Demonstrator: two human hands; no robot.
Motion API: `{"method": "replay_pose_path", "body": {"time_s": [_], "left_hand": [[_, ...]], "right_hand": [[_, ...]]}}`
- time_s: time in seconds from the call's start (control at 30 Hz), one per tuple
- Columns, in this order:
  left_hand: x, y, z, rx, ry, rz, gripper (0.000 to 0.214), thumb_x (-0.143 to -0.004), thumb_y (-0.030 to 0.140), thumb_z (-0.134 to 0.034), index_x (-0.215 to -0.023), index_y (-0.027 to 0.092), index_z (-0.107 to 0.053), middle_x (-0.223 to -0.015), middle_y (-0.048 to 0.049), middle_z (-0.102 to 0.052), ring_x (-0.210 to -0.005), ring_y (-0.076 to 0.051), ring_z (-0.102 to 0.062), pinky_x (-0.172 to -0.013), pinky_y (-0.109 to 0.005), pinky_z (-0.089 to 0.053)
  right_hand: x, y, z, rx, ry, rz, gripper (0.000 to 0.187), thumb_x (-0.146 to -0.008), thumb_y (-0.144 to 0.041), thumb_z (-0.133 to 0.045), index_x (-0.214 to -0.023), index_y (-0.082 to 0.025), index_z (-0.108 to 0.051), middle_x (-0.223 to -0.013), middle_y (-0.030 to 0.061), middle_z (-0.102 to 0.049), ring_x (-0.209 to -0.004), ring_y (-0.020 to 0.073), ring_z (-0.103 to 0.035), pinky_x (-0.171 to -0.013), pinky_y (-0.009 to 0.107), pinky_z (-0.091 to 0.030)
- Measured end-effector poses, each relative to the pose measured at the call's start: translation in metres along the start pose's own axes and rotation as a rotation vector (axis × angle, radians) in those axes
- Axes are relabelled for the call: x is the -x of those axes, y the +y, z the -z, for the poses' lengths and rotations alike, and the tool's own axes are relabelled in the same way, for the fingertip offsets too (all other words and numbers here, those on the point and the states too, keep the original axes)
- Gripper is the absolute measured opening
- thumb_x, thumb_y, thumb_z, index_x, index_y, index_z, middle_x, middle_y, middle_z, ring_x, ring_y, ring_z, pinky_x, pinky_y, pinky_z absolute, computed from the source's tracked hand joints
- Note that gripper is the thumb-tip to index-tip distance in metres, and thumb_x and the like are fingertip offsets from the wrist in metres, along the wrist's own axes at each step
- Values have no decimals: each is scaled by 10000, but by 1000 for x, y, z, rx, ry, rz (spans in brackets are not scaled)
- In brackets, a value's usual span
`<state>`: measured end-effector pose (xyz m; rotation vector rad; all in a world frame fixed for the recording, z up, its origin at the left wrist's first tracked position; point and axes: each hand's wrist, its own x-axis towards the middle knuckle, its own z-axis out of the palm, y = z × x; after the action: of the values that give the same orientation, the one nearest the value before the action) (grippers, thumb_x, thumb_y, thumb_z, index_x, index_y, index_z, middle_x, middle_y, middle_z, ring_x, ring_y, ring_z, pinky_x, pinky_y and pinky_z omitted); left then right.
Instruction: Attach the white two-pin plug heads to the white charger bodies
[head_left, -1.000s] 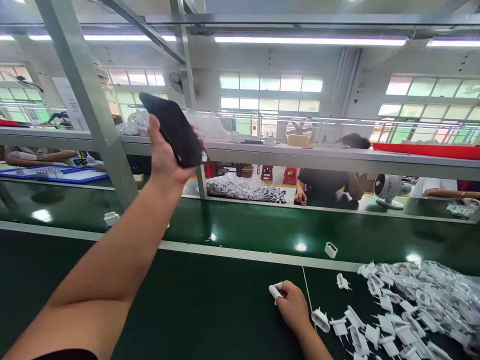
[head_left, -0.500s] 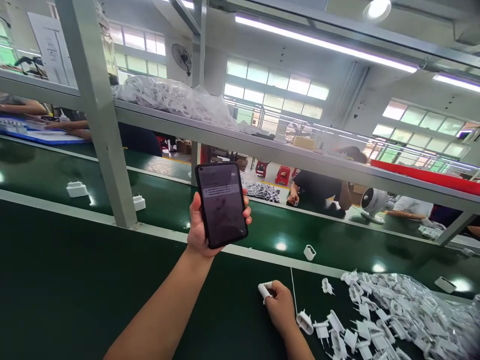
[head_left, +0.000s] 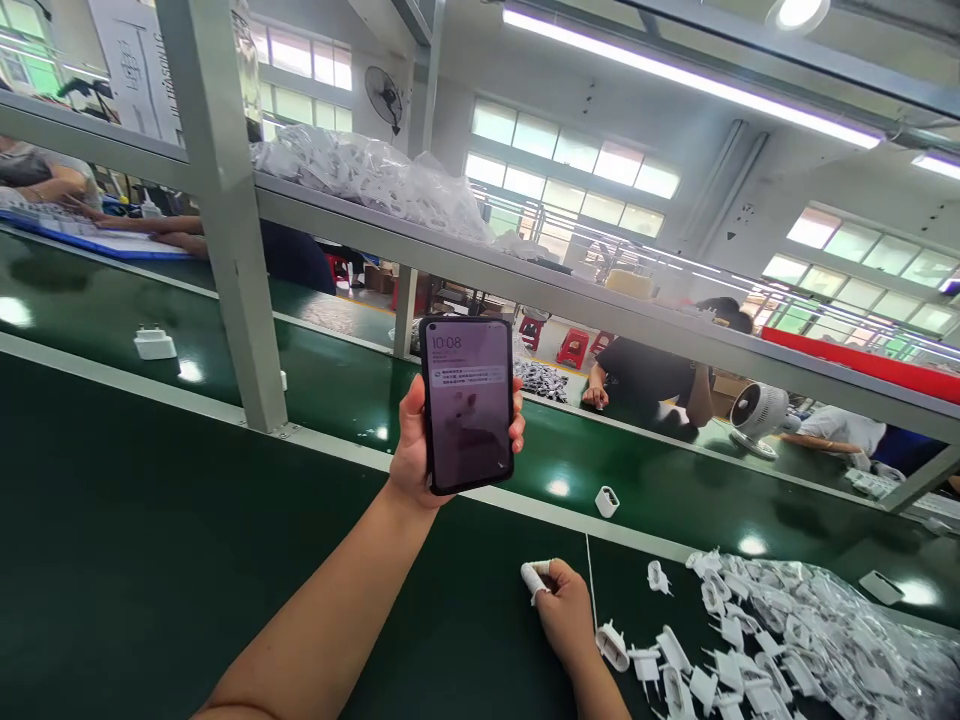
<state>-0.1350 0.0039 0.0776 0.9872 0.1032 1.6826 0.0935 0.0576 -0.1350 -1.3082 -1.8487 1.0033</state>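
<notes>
The phone (head_left: pixel 469 405) stands in front of the wearer, clamped in the left hand (head_left: pixel 412 452), with the thumb along one long edge and the other fingers wrapped round the opposite one. A second ago its dark back was swung up to the left; now the screen faces the wearer, and where it was dimmer half a second ago it shows a clock and a notice. For the work, this seems to mean that attention is on the display while the plug parts wait.

The phone's long axis runs close to upright, top end up and leaning slightly left, bottom end nearest the left palm.

The right hand (head_left: pixel 564 605) keeps its place low on the tabletop (head_left: pixel 450 620), its thumb and index finger curled towards each other. White material covers their tips; whether that is finger wrapping or a gripped part, one cannot tell at this size. Just right of those fingers lies a loose plug part (head_left: pixel 613 646), with the white heap (head_left: pixel 810 625) farther right, and a white housing (head_left: pixel 607 502) sits beyond them.
</notes>
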Motion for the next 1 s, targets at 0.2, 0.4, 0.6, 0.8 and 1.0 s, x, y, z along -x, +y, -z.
{"method": "replay_pose_path", "body": {"time_s": [0.2,0.4,0.6,0.8,1.0], "left_hand": [[-1,-1,0,16,17,-4,726,-686,725,-884,-1121,150,-805,-975,-107,-670,-768,-222,-613,-685,-330,-624],[-2,-4,3,32,35,-43,727,-707,691,-894,-1154,127,-790,-993,-110,-683,-799,-227,-631,-711,-329,-630],[-1,-7,5,14,95,-57,692,-770,693,-834,-1215,168,-768,-1061,-95,-736,-847,-239,-698,-765,-354,-670],[-3,14,7,-219,129,-60,752,-760,722,-846,-1278,186,-748,-1138,-107,-762,-931,-279,-743,-820,-389,-682],[-89,112,18,-1132,224,-432,723,-945,791,-516,-1285,177,-687,-1108,-107,-733,-1020,-270,-710,-897,-412,-628]], "right_hand": [[0,1,0,4,6,3,282,-818,-446,-644,-761,-198,-766,-737,41,-651,-688,207,-609,-646,307,-441],[0,2,-1,17,3,9,283,-837,-418,-626,-803,-196,-797,-755,40,-656,-697,202,-614,-655,305,-433],[-3,4,-2,38,-5,19,306,-859,-434,-621,-831,-197,-813,-769,38,-651,-703,196,-607,-662,300,-433],[-7,10,-4,42,-16,21,284,-872,-401,-623,-831,-197,-816,-786,41,-672,-716,194,-612,-673,293,-433],[-6,7,-4,54,-18,5,197,-797,-230,-632,-851,-200,-819,-813,32,-700,-747,188,-633,-670,274,-403]]}}
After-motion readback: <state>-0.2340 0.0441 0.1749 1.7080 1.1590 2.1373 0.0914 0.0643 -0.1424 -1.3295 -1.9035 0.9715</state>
